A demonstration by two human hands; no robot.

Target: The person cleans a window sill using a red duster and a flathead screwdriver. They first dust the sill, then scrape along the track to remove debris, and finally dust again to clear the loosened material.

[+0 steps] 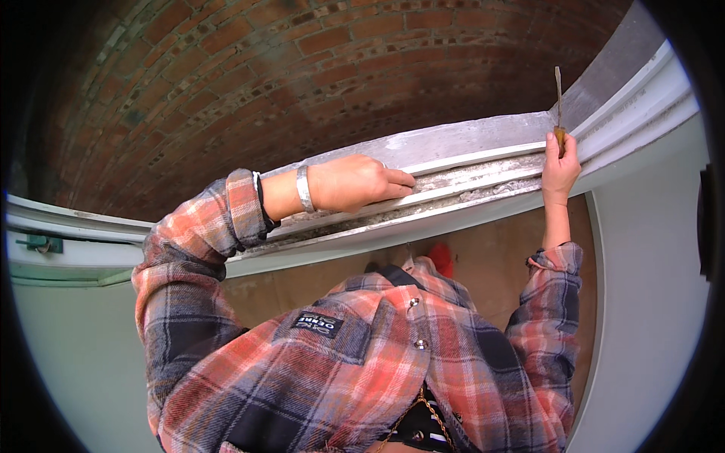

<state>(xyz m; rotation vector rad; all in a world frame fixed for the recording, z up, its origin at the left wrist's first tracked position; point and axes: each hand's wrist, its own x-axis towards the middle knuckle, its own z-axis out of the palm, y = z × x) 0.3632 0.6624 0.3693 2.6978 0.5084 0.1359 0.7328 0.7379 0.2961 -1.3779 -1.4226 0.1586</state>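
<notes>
My left hand [354, 184], with a silver bangle at the wrist, rests over the white window frame track [470, 172], fingertips down in the groove. Whether those fingers pinch anything is hidden. Grey dirt and debris [498, 188] lie along the channels. At the right end of the track, my right hand [561, 170] grips the amber handle of a screwdriver [559, 107], its metal shaft pointing up and away from me, above the corner of the outer sill.
Beyond the grey outer sill [408, 141] stands a red brick wall [340, 56]. A green window latch [42, 243] sits on the frame at left. A pale inner wall [645, 272] is at right. Below lies a brown floor [493, 243] with a red item [440, 259].
</notes>
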